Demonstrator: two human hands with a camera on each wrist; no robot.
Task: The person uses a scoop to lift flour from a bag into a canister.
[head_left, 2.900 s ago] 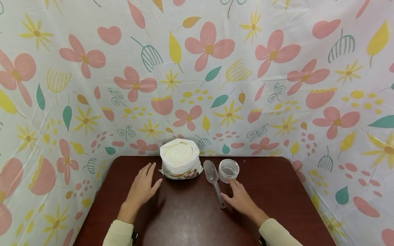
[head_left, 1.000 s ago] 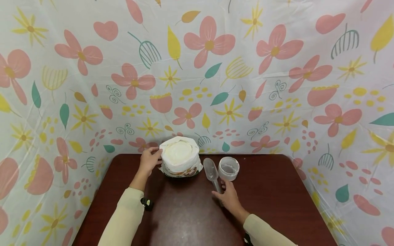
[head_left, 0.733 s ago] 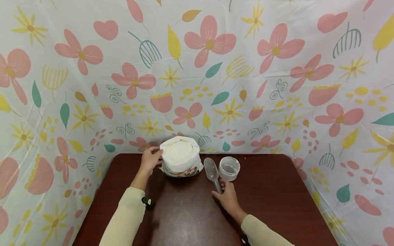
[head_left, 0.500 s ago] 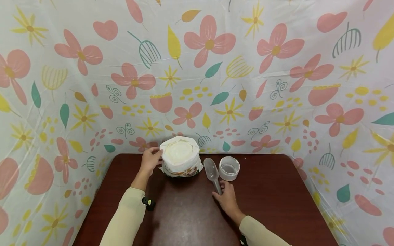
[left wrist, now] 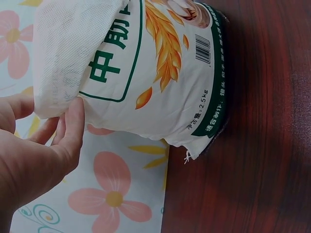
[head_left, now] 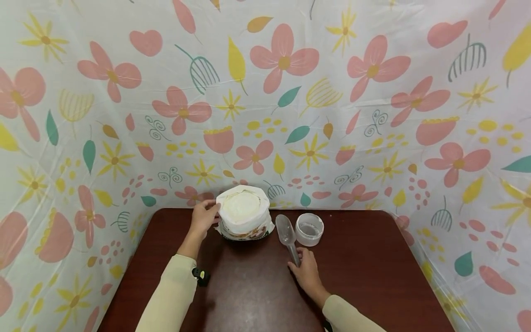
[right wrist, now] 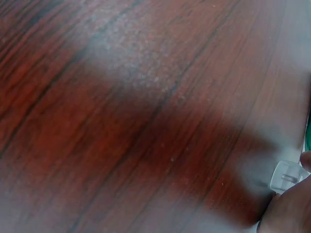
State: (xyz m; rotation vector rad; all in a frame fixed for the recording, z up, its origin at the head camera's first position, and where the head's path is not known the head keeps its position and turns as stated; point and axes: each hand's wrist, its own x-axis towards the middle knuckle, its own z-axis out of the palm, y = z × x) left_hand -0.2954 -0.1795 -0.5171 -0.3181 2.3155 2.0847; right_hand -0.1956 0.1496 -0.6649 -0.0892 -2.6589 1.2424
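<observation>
A white flour bag [head_left: 244, 216], its top folded back to bare the pale flour inside, stands at the table's back edge. My left hand [head_left: 203, 220] pinches the folded rim on its left side. The left wrist view shows the thumb and fingers of that hand [left wrist: 46, 145] at the cloth fold, above a printed wheat ear. To the right lies a clear plastic scoop [head_left: 285, 230], bowl away from me. My right hand [head_left: 308, 272] grips its handle between thumb and fingers. Only the handle's end [right wrist: 286, 175] appears in the right wrist view, beside part of the hand.
A round clear tub [head_left: 309, 229] with a whitish rim stands close to the right of the scoop. All of it rests on a dark red-brown wooden table [head_left: 253, 290]. A flower-patterned curtain [head_left: 265, 115] hangs right behind and at the sides.
My left hand has moved from beside the flour bag onto its rim and pinches it. The right hand has gone from near the tub to the scoop's handle and taken hold of it.
</observation>
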